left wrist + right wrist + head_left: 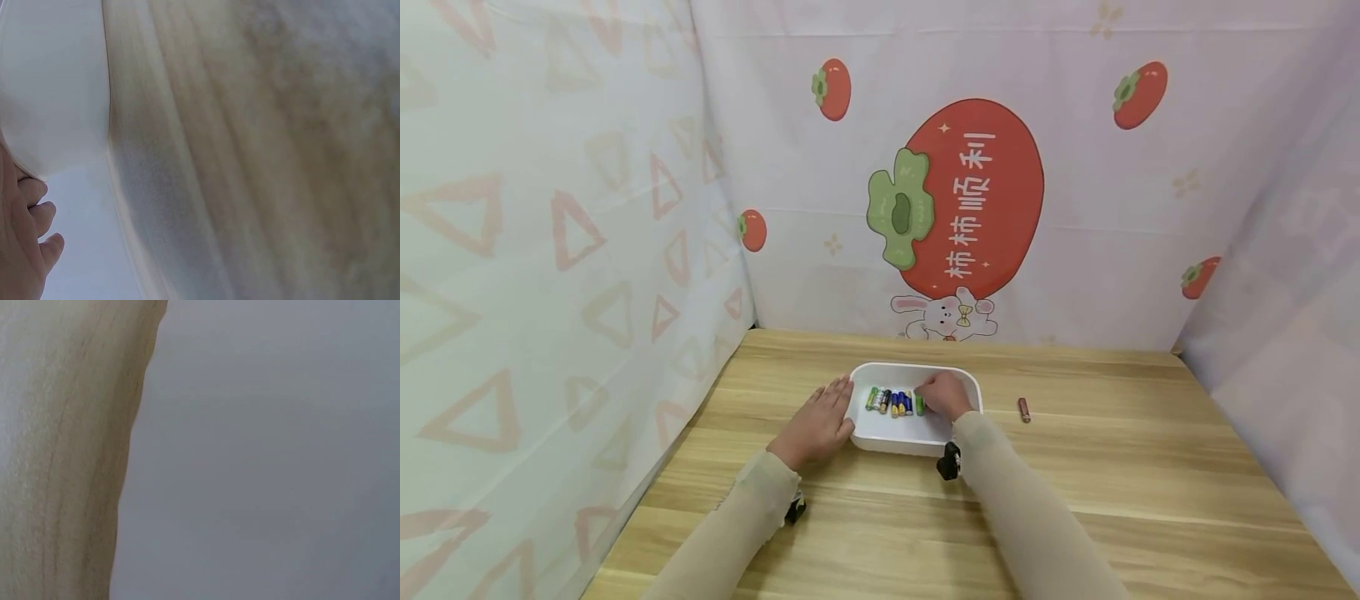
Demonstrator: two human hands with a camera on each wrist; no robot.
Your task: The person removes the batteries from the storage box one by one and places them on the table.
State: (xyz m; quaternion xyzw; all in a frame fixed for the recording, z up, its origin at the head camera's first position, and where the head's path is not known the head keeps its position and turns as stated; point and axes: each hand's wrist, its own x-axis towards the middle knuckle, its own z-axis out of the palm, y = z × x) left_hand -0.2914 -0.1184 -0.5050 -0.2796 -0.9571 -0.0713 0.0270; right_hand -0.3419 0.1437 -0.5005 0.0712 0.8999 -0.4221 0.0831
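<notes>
A white plastic tray [895,442] sits on the table, with several small batteries side by side on its floor. Green-and-white and black-and-copper ones [885,402] lie at the left, blue-and-yellow ones [902,405] in the middle. My right hand [947,393] reaches over the tray's near right side, and its fingertips pinch a green battery [920,406] just right of the blue ones. With straight fingers, my left hand [817,425] rests along the tray's left wall. In the left wrist view, my fingertips [42,215] show beside the white tray wall [56,87].
A lone reddish-brown battery [1024,410] lies on the wooden table [1120,475] to the right of the tray. Printed cloth walls [1075,275] stand at the back and both sides. The tray's wall [262,456] fills most of the right wrist view.
</notes>
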